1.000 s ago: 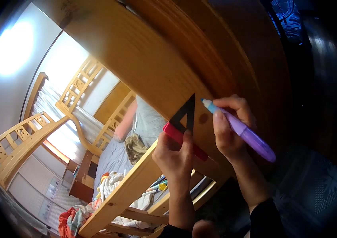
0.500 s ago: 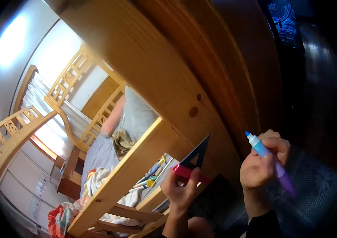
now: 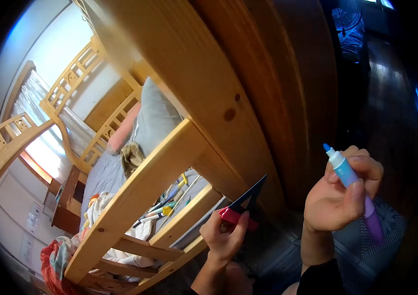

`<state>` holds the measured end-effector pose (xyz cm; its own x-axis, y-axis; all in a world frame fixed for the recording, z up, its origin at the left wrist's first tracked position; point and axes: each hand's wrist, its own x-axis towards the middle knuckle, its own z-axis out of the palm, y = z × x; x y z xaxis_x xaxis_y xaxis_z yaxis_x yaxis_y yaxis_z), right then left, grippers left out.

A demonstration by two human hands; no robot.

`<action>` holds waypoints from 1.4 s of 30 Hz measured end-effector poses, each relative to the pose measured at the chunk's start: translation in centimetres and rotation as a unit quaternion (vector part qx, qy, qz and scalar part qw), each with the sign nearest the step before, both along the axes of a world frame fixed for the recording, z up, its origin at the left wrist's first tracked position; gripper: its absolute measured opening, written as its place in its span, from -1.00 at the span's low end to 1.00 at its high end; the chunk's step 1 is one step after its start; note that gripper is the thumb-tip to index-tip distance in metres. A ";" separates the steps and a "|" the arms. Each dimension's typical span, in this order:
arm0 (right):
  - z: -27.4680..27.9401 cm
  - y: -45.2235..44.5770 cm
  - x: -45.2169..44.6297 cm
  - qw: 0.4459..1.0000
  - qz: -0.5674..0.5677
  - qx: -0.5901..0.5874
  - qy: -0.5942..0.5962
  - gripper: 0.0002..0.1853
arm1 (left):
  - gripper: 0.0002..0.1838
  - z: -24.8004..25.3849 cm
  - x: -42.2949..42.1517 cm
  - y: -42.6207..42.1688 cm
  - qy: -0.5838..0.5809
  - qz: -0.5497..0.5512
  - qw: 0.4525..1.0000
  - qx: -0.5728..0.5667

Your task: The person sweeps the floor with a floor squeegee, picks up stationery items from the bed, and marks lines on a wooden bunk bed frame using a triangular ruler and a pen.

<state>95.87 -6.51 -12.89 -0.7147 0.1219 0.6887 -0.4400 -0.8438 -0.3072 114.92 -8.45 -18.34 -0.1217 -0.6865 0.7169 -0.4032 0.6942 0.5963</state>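
Low in the middle, my left hand [image 3: 223,237] pinches the pink edge of a dark triangular set square [image 3: 248,199], whose tip points up and right near the lower part of a wooden bed post [image 3: 219,93]. To the right, my right hand [image 3: 342,194] is closed round an uncapped marker [image 3: 349,176] with a blue tip, a light blue collar and a purple barrel. The marker's tip points up and left and touches nothing. Dark knots show on the post above the set square.
A wooden bed rail [image 3: 135,196] runs diagonally left of my left hand. Behind it are a grey mattress, several tools [image 3: 167,201], crumpled bedding [image 3: 56,260] and a grey pillow [image 3: 155,120]. A dark patterned mat [image 3: 278,250] lies below on the floor.
Both hands have moved away from the knotted part of the post, the set square lower and the marker to the right. The view has shifted, showing more of the rail and tools.
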 end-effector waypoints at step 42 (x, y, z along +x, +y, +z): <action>-3.6 -8.1 2.5 0.883 0.467 0.049 -0.015 -0.69 | -0.79 12.7 -3.1 -8.9 -0.036 0.061 0.997 -0.027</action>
<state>98.33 -14.63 -16.53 -0.4900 -0.5902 0.6415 0.4441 -0.8023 -0.3989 111.84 -17.33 -5.65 -0.0930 -0.6604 0.7451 -0.5271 0.6675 0.5259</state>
